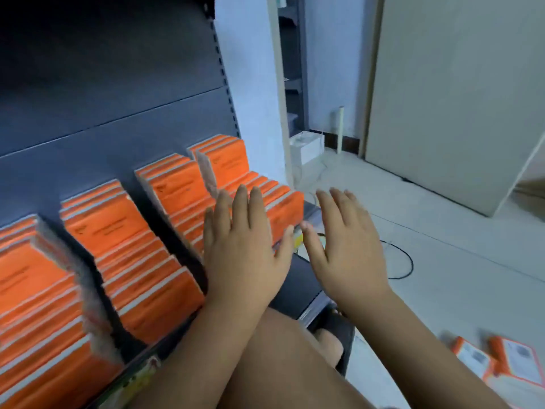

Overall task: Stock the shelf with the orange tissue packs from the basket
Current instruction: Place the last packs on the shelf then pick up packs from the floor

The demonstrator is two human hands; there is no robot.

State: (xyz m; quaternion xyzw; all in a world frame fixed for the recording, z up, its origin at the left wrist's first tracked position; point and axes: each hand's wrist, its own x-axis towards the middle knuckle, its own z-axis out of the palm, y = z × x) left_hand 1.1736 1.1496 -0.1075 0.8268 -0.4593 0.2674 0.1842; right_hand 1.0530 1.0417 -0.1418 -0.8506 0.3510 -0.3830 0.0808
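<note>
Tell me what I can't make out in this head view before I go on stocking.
- Basket: not in view; only some orange packs show at the bottom right, cut by the edge.
- Print on the shelf's tissue packs: blurred.
- Rightmost row's front: hidden behind the left hand.
- Small yellow thing between the hands: mostly hidden beside the right hand.

Head view, angled down, close over shelf (295, 287)
</note>
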